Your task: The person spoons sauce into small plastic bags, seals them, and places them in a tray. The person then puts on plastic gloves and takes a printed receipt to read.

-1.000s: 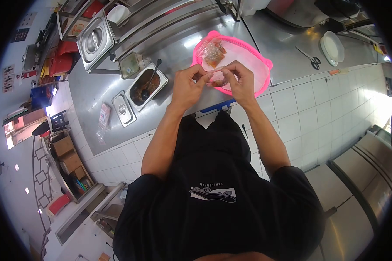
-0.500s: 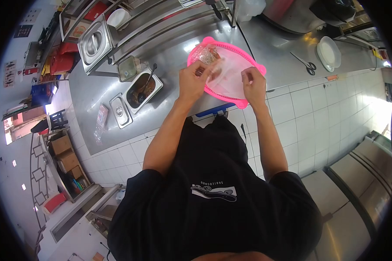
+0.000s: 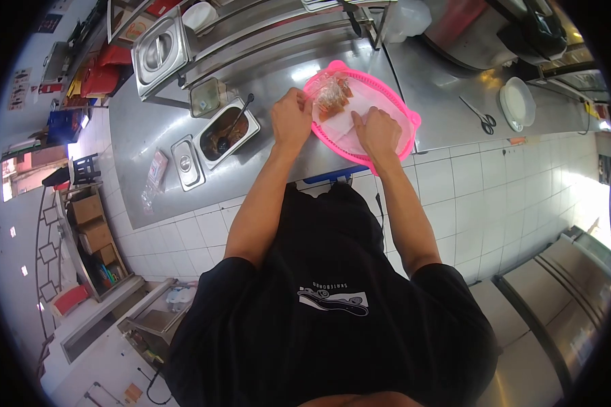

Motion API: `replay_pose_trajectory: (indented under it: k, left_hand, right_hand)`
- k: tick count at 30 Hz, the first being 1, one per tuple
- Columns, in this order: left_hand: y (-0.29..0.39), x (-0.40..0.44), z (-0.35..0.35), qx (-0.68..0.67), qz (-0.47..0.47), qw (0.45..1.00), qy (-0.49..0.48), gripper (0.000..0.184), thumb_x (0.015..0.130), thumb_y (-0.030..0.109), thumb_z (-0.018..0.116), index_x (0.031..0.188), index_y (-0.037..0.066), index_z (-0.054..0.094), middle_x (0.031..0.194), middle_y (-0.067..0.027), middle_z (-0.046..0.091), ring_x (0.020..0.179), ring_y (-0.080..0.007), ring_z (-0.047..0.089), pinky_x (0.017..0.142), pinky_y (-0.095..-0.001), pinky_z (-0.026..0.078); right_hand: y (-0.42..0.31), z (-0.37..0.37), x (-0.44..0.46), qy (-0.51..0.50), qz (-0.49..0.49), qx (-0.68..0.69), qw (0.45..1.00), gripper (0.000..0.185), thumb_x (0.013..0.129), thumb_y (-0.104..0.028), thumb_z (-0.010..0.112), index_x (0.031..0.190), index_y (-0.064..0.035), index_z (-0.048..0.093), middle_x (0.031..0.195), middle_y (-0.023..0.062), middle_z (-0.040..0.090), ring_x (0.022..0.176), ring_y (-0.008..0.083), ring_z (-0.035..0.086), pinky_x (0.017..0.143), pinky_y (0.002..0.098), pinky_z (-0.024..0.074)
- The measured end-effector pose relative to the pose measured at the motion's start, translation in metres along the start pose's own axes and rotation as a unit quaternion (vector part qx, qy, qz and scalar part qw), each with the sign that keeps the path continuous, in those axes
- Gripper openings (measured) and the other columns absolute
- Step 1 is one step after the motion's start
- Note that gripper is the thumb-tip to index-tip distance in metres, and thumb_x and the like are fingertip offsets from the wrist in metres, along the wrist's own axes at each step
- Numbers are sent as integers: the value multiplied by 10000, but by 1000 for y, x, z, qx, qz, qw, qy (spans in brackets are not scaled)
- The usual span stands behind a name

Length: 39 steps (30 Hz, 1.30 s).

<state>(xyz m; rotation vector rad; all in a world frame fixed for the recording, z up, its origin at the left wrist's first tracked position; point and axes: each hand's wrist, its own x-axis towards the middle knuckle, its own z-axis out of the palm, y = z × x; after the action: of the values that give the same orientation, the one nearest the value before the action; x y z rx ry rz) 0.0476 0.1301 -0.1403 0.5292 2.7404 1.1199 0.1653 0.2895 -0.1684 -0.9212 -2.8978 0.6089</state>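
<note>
A bright pink plastic basket [image 3: 407, 112], lined with white paper [image 3: 339, 132], sits on the steel counter in front of me. In its far left end lie orange-brown pieces of food [image 3: 332, 108], partly covered by clear plastic wrap [image 3: 322, 88]. My left hand [image 3: 292, 119] is at the basket's left rim, its fingers closed at the edge of the wrap. Over the middle of the basket is my right hand [image 3: 379, 133]. Its fingers are curled down at the paper, and whatever they pinch is hidden.
Left of the basket stand a steel pan of dark sauce [image 3: 217, 152] with a ladle [image 3: 241, 115], its lid [image 3: 187, 163] and a clear packet [image 3: 156, 169]. To the right lie scissors [image 3: 480, 117] and a white bowl [image 3: 517, 102]. A steel shelf [image 3: 251, 44] runs behind.
My left hand has drawn back left to the basket's rim, leaving the food and wrap more exposed. My right hand has moved left and down toward the paper. The view has shifted slightly.
</note>
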Motion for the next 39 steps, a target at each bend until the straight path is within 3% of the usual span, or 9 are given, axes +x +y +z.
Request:
replay_pose_trajectory:
  k: [2,3,6,11,14,19,28,36,39]
  left_hand:
    - [4,-2,5,61,177,969,162,236,814,139,746,1019,45,676,958,-139,699,888,-314,689,773,-441,544]
    - [7,-9,7,60,175,969,167,236,814,139,746,1019,45,676,958,-139,699,888,-314,689,773,-441,544]
    - [15,-45,20,0,192,981,40,331,802,158,753,1099,60,642,1047,-159,641,983,-331,639,834,-445,527]
    - [24,-59,47,226,192,947,-125,418,810,270,785,1120,9,677,1116,-147,651,1096,-296,621,909,-410,530]
    - [18,-53,58,239,161,947,-139,460,790,293,805,1112,-15,687,1137,-153,651,1166,-296,589,930,-413,523]
    - [26,-53,67,304,168,923,-165,506,771,337,825,1119,-12,711,1172,-164,650,1180,-298,572,1018,-431,465]
    - [32,-49,71,339,173,904,-196,426,748,386,828,1007,52,777,1153,-153,666,1193,-298,534,1079,-497,357]
    - [26,-54,80,335,166,915,-150,295,777,298,760,975,81,788,1119,-145,684,1173,-306,550,1070,-519,350]
    - [15,-59,60,314,193,916,-160,325,816,270,727,1073,73,761,1135,-172,676,1172,-331,558,1057,-536,381]
  right_hand:
    - [6,9,4,12,-14,-1,1000,385,936,-381,653,889,-1,683,879,187,714,787,393,706,730,497,555]
    - [9,13,7,16,-11,-6,1000,346,934,-343,646,891,-2,684,889,194,716,800,396,705,734,503,553]
    - [15,16,11,19,-12,-9,1000,290,926,-289,640,901,-4,685,900,203,719,815,404,703,749,510,549]
    - [9,-16,-3,-7,-12,5,1000,267,922,-280,638,926,-17,681,944,206,705,876,409,690,785,500,548]
    - [18,-24,-21,28,-58,-57,996,363,935,-315,642,1108,2,667,1070,192,667,1000,376,661,829,486,536]
    - [26,-7,-32,-92,-78,-247,961,713,945,-405,633,1435,82,459,1231,138,595,1141,298,588,943,474,453]
    - [43,-35,-26,-107,-200,-386,894,347,885,-150,552,1161,17,680,1182,113,596,1145,255,516,949,433,404]
    - [51,-8,-22,-54,-207,-354,910,517,910,-131,509,1398,38,516,1169,108,595,1106,258,557,947,450,424]
    - [44,-3,-18,-57,-216,-350,910,548,905,-115,504,1431,35,481,1177,119,598,1120,264,570,947,449,436]
